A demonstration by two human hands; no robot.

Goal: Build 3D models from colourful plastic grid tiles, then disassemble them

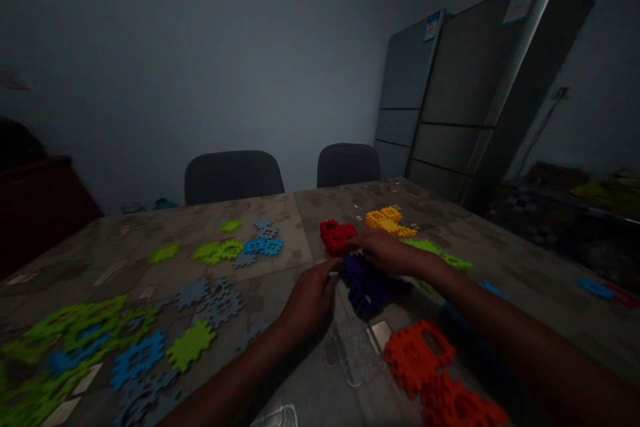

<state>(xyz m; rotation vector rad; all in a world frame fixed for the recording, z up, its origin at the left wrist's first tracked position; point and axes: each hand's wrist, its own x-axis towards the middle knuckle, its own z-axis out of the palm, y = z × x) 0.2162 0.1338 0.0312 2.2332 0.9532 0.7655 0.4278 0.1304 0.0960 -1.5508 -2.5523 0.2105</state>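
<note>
While the purple pieces [367, 292] lie just right of centre in the frame, near the red pieces [335, 235], the left hand [311, 292] at their edge and right hand [387, 252] above them, grips impossible to tell, best press lightly and evenly.

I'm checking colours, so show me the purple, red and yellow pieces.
Purple pieces [371, 288]: head view, middle of the pile.
Red pieces [335, 235]: head view, middle of the visible cluster.
Yellow pieces [386, 221]: head view, middle of the cluster.
</note>
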